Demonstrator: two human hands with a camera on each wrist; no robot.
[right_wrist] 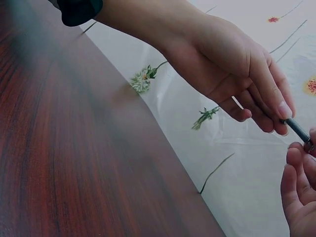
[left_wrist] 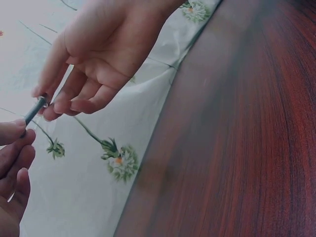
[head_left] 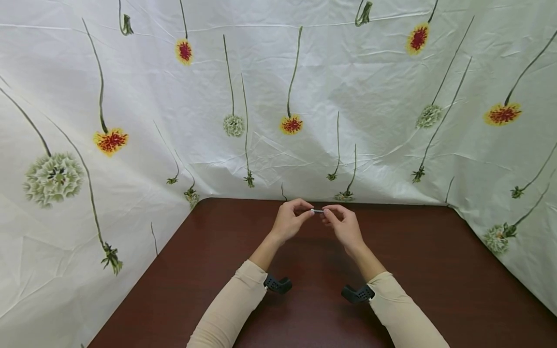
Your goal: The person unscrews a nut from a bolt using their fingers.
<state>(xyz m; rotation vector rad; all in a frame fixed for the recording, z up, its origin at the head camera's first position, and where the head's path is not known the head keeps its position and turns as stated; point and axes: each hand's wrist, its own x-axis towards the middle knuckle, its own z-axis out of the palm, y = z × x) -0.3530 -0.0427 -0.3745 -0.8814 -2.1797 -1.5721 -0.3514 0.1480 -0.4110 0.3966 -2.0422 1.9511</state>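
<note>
A person's bare hands meet near the far edge of a dark red table (head_left: 413,261), holding a small threaded metal bolt (head_left: 318,211) between them. Its long axis runs left to right, roughly along that edge. The left hand (head_left: 288,222) pinches the left, threaded end between thumb and finger; the right hand (head_left: 346,229) pinches the wider right end, head or nut unclear. Neither hand is nearer: both touch it.

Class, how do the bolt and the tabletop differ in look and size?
The bolt is grey; the tabletop, reddish brown. The bolt is small and slim; the tabletop, broad. The bolt is threaded; the tabletop, flat with wood-like grain. Both appear in all three views.
</note>
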